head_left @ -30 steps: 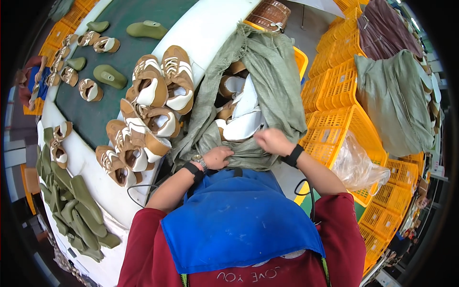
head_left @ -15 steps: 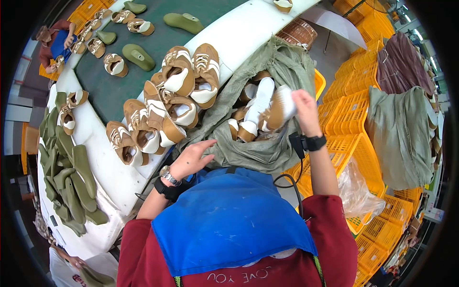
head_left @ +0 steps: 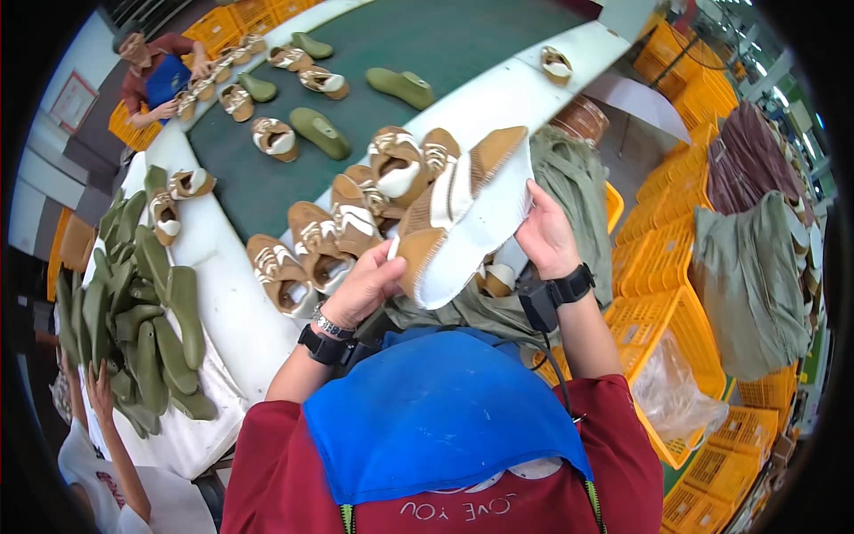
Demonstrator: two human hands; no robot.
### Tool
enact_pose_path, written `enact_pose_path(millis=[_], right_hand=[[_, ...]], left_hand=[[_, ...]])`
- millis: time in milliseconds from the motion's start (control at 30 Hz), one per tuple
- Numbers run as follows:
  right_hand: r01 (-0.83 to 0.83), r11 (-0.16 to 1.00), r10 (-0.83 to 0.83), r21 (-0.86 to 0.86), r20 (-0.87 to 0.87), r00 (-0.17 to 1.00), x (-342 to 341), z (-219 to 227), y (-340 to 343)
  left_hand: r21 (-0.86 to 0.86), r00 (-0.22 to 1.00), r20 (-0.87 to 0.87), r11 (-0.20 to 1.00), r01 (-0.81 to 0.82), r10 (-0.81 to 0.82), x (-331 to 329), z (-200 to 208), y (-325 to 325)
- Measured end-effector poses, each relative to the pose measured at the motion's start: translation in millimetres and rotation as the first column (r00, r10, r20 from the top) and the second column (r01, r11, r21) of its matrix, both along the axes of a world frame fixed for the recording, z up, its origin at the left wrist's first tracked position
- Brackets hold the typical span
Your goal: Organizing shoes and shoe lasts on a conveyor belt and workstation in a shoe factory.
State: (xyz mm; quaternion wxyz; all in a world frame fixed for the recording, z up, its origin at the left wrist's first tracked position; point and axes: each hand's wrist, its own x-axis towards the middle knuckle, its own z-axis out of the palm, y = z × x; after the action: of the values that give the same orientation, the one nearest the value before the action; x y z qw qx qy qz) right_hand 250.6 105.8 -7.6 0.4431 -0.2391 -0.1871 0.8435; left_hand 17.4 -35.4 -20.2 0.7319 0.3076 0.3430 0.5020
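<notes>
A long workbench with a green top [head_left: 365, 44] and a white border [head_left: 498, 98] crosses the room, with yellow crates [head_left: 658, 307] stacked to the right. The left hand [head_left: 363, 289] pinches the lower end of a tan-and-white shoe [head_left: 445, 205], thumb on the near side. The right hand [head_left: 550, 238] has its fingertips against the edge of the white underside [head_left: 485, 236]; I cannot tell whether they grip or merely steady it. The shoe tilts between both hands, in front of the bench and over a grey-green sack [head_left: 569, 173] with more footwear inside.

For good handling, a light pinch at that stitched end seems wise, since the upper looks soft enough to crease, while the right hand supports the long side. The black cable [head_left: 559, 360] at the right wrist is best kept off the shoe. Farther out, a cluster of similar shoes [head_left: 313, 240] stands close by on the white border, so any turning wants room to avoid knocking them; green shoe lasts [head_left: 147, 329] lie beyond, with another person's hand [head_left: 100, 393] beside them
</notes>
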Motion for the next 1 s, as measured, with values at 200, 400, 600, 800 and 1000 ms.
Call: enact_pose_path(millis=[200, 400, 600, 800, 1000], right_hand=[[-0.253, 0.967, 0.253, -0.012, -0.001, 0.967, -62.0, 27.3, -17.0], [-0.238, 0.781, -0.049, 0.577, 0.437, 0.898, -119.0, 30.3, -21.9], [-0.365, 0.860, 0.161, 0.356, 0.488, 0.858, -165.6, 28.6, -14.5], [-0.452, 0.783, 0.100, 0.427, 0.631, 0.769, -203.2, 31.1, -34.2], [-0.514, 0.726, -0.015, 0.457, 0.758, 0.652, -175.8, -5.1, -45.3]], left_hand=[[-0.037, 0.951, 0.273, 0.989, -0.141, 0.145, -63.2, -5.2, -37.7], [-0.002, 0.934, 0.055, 0.935, -0.354, 0.353, -103.8, 1.8, -79.4], [0.067, 0.891, 0.094, 0.890, -0.450, 0.444, -155.1, 16.3, -117.0], [0.291, 0.832, -0.327, 0.885, -0.363, 0.448, -216.5, 39.5, -144.1], [0.198, 0.441, -0.842, 0.938, -0.285, 0.312, -272.8, 39.9, -143.0]])
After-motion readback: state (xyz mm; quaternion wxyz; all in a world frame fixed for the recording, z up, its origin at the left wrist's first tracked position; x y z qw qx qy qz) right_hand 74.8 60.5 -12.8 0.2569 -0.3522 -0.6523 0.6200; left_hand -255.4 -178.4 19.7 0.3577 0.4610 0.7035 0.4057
